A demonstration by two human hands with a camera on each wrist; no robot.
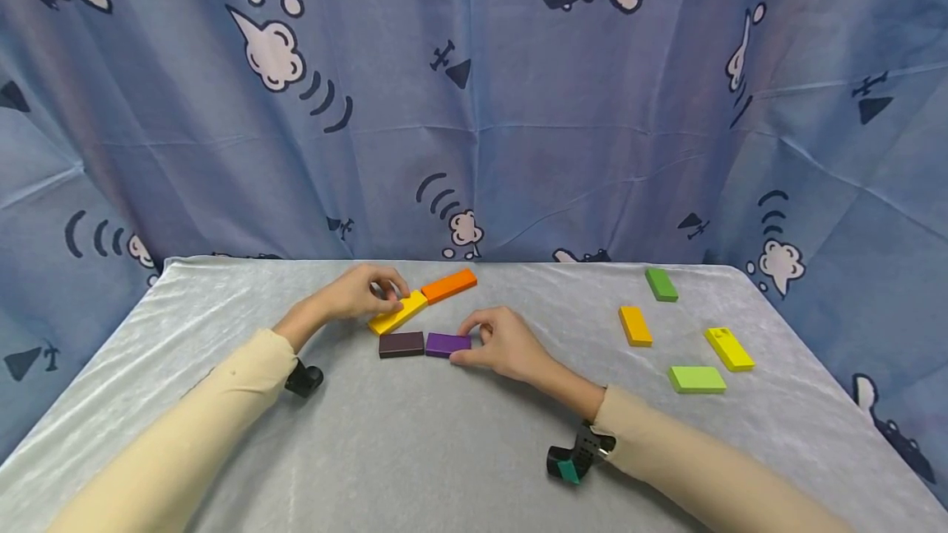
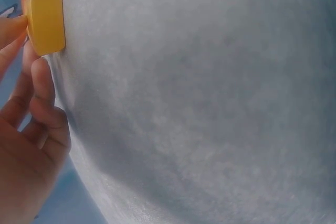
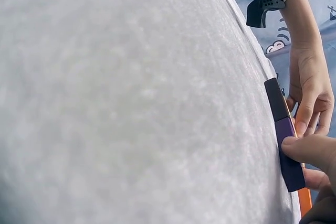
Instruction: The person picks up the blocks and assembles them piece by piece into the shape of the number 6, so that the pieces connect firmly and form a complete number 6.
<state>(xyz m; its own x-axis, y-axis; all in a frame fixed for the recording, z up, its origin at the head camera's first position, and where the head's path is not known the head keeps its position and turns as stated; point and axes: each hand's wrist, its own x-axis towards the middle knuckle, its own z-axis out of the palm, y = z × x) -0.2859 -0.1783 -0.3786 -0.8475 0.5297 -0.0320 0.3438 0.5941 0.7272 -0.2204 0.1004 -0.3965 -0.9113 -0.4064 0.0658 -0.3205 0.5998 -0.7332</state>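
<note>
My left hand (image 1: 363,292) pinches a yellow block (image 1: 392,319) that lies at a slant on the table. An orange block (image 1: 449,285) meets its far right end, so the pair forms a slanted row. Nearer to me, a dark brown block (image 1: 401,345) lies flat, end to end with a purple block (image 1: 446,345). The right hand (image 1: 507,344) grips that purple block by its right end, thumb on the near side and index finger on the far side. In the right wrist view, the thumb overlaps the purple block (image 3: 290,163).
To the right lie several loose blocks: a dark green block (image 1: 662,285), an amber block (image 1: 634,326), a bright yellow block (image 1: 733,352) and a light green block (image 1: 697,380). A pale cloth (image 1: 415,451) covers the table. Behind it hangs a blue patterned curtain (image 1: 518,187).
</note>
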